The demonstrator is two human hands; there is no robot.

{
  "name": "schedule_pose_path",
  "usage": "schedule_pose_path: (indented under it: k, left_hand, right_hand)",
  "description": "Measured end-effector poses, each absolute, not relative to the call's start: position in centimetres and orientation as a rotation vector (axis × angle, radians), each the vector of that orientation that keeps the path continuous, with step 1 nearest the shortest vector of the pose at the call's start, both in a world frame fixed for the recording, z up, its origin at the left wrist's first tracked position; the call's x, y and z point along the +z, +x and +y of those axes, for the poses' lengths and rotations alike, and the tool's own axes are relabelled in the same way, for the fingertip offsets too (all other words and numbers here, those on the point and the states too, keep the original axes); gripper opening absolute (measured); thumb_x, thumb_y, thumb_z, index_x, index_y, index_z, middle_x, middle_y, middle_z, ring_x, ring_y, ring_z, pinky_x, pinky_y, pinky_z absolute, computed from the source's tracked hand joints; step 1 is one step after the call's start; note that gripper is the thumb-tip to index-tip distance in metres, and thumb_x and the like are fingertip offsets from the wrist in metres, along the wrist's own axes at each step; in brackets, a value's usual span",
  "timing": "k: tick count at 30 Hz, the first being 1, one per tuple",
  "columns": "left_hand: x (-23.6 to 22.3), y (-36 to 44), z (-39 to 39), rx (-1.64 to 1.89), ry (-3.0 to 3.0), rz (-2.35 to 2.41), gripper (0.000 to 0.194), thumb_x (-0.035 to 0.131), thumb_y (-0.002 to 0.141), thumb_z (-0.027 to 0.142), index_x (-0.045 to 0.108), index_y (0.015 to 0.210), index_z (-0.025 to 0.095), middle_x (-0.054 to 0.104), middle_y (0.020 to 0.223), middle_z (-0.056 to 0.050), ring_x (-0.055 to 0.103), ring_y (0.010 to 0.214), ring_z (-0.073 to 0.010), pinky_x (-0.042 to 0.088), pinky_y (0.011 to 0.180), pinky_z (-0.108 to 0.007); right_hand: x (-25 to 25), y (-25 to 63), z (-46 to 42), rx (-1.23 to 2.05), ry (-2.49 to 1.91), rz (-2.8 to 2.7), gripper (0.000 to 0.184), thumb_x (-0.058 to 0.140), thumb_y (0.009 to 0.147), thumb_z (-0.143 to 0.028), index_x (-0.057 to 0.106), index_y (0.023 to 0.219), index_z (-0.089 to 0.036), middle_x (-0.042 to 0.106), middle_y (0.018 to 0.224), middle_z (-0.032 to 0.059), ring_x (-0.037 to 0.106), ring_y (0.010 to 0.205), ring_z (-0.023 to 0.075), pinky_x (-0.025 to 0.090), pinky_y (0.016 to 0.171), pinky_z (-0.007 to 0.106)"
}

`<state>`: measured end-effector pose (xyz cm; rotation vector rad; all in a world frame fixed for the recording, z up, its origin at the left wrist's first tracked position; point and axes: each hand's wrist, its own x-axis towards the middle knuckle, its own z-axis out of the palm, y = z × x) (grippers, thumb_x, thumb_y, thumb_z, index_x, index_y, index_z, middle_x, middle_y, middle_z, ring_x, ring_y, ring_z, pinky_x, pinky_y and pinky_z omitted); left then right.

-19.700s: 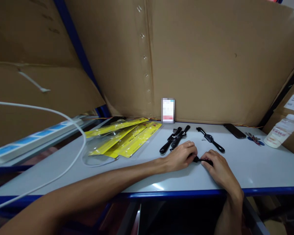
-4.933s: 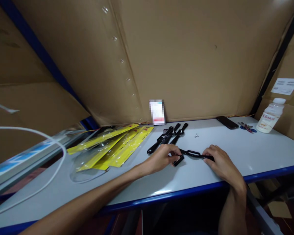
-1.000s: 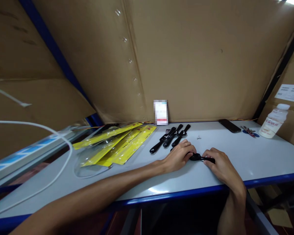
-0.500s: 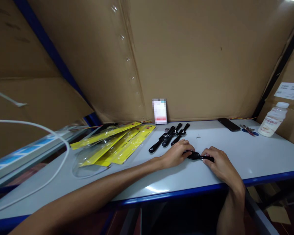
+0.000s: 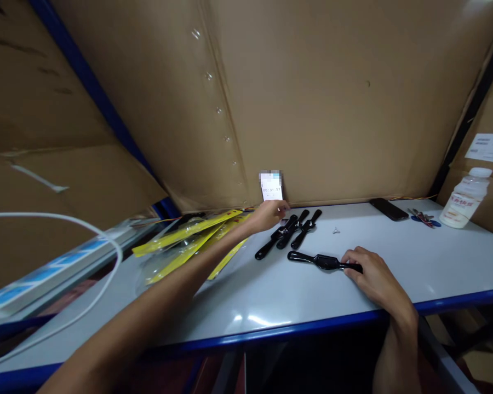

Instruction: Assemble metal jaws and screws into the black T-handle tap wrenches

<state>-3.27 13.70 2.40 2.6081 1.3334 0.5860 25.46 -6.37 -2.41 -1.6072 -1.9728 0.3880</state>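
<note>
My right hand (image 5: pixel 367 273) grips one handle of a black spokeshave (image 5: pixel 324 262), whose other handle points left over the table. My left hand (image 5: pixel 270 215) is reached out in front of a propped-up phone (image 5: pixel 271 187) with timer digits on its lit screen. Its fingers are partly extended with nothing visible in them; whether they touch the phone I cannot tell. Beside that hand lie three more black spokeshaves (image 5: pixel 306 230), side by side. A small silvery wing-shaped screw or nut (image 5: pixel 336 231) sits on the table behind the held spokeshave.
Yellow-carded clear packages (image 5: pixel 184 251) lie in a pile at left, partly behind my left forearm. A white cable (image 5: pixel 117 257) loops near a power strip (image 5: pixel 57 268). At back right are a dark phone (image 5: pixel 389 209), keys (image 5: pixel 423 218) and a bottle (image 5: pixel 464 200). Cardboard (image 5: pixel 312 109) walls the table (image 5: pixel 427 257).
My left hand has let go of the spokeshave's left handle and moved left and away to the propped-up phone. My right hand keeps its hold. The view has shifted slightly.
</note>
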Motion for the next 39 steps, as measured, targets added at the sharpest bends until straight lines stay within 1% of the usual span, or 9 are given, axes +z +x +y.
schedule_pose_path:
  k: [4, 9, 17, 21, 26, 30, 34, 37, 39]
  left_hand:
    - [1.1, -4.5, 17.5, 0.364, 2.567, 1.355, 0.028, 0.068, 0.074, 0.027, 0.073, 0.1, 0.017, 0.072, 0.082, -0.004, 0.063, 0.076, -0.0192, 0.044, 0.07, -0.025]
    - [0.1, -4.1, 19.5, 0.197, 2.501, 1.337, 0.025, 0.072, 0.067, 0.027, 0.071, 0.09, 0.019, 0.067, 0.072, 0.0, 0.057, 0.07, -0.0177, 0.039, 0.065, -0.024]
    - [0.2, -4.3, 21.4, 0.077, 2.355, 1.38, 0.021, 0.076, 0.06, 0.03, 0.06, 0.066, 0.018, 0.051, 0.056, 0.004, 0.046, 0.061, -0.0148, 0.032, 0.059, -0.026]
    - [-0.1, -4.4, 21.0, 0.136, 2.305, 1.408, 0.026, 0.078, 0.057, 0.032, 0.058, 0.067, 0.018, 0.047, 0.054, 0.005, 0.043, 0.058, -0.0133, 0.03, 0.057, -0.026]
    - [0.0, -4.1, 19.5, 0.262, 2.284, 1.409, 0.027, 0.074, 0.063, 0.029, 0.064, 0.083, 0.015, 0.054, 0.061, 0.003, 0.05, 0.06, -0.014, 0.036, 0.058, -0.025]
    - [1.6, -4.4, 17.9, 0.326, 2.36, 1.445, 0.015, 0.069, 0.07, 0.028, 0.063, 0.066, 0.015, 0.054, 0.055, 0.001, 0.05, 0.06, -0.0149, 0.034, 0.061, -0.026]
    - [3.2, -5.2, 14.6, 0.498, 2.485, 1.493, 0.011, 0.065, 0.077, 0.025, 0.068, 0.071, 0.017, 0.061, 0.068, -0.003, 0.054, 0.072, -0.0184, 0.033, 0.065, -0.028]
    - [3.8, -5.3, 11.4, 0.637, 2.543, 1.508, 0.014, 0.062, 0.082, 0.026, 0.072, 0.078, 0.017, 0.065, 0.078, -0.006, 0.055, 0.079, -0.0205, 0.034, 0.068, -0.029]
    - [3.9, -5.0, 9.3, 0.712, 2.531, 1.469, 0.019, 0.062, 0.085, 0.03, 0.071, 0.076, 0.017, 0.062, 0.071, -0.003, 0.052, 0.07, -0.0175, 0.033, 0.064, -0.028]
  right_hand:
    - [-2.4, 25.4, -6.4, 0.388, -1.613, -1.976, 0.021, 0.056, 0.086, -0.014, 0.069, 0.097, -0.025, 0.067, 0.096, 0.0025, 0.063, 0.094, 0.0212, 0.044, 0.088, 0.034]
    - [-2.3, 25.4, -6.4, 0.398, -1.622, -1.983, 0.02, 0.056, 0.086, -0.014, 0.069, 0.097, -0.025, 0.067, 0.097, 0.0028, 0.063, 0.095, 0.0219, 0.044, 0.088, 0.035]
    - [-2.1, 25.3, -6.5, 0.374, -1.621, -1.98, 0.021, 0.056, 0.085, -0.013, 0.069, 0.097, -0.024, 0.068, 0.097, 0.0029, 0.064, 0.095, 0.0215, 0.044, 0.088, 0.034]
    - [-2.1, 25.2, -6.4, 0.38, -1.626, -1.984, 0.02, 0.057, 0.086, -0.013, 0.069, 0.097, -0.024, 0.068, 0.097, 0.0029, 0.064, 0.096, 0.0213, 0.044, 0.088, 0.033]
    - [-2.0, 25.0, -6.5, 0.349, -1.65, -1.977, 0.021, 0.057, 0.085, -0.011, 0.07, 0.096, -0.024, 0.068, 0.097, 0.003, 0.063, 0.095, 0.021, 0.043, 0.086, 0.033]
    - [-1.5, 24.5, -7.2, 0.297, -1.713, -1.974, 0.019, 0.057, 0.087, -0.012, 0.07, 0.095, -0.024, 0.069, 0.096, 0.0038, 0.064, 0.093, 0.0217, 0.042, 0.084, 0.032]
    - [-1.1, 23.5, -8.2, 0.18, -1.856, -1.98, 0.012, 0.06, 0.088, -0.016, 0.068, 0.09, -0.023, 0.071, 0.091, 0.005, 0.065, 0.085, 0.0231, 0.04, 0.072, 0.032]
    - [-1.1, 22.7, -9.0, 0.08, -1.933, -1.977, 0.008, 0.061, 0.09, -0.021, 0.068, 0.086, -0.023, 0.073, 0.085, 0.0062, 0.067, 0.077, 0.0232, 0.036, 0.064, 0.032]
    - [-1.0, 22.0, -9.5, 0.046, -1.988, -1.989, 0.011, 0.062, 0.091, -0.026, 0.069, 0.085, -0.023, 0.073, 0.079, 0.0071, 0.068, 0.073, 0.024, 0.033, 0.061, 0.032]
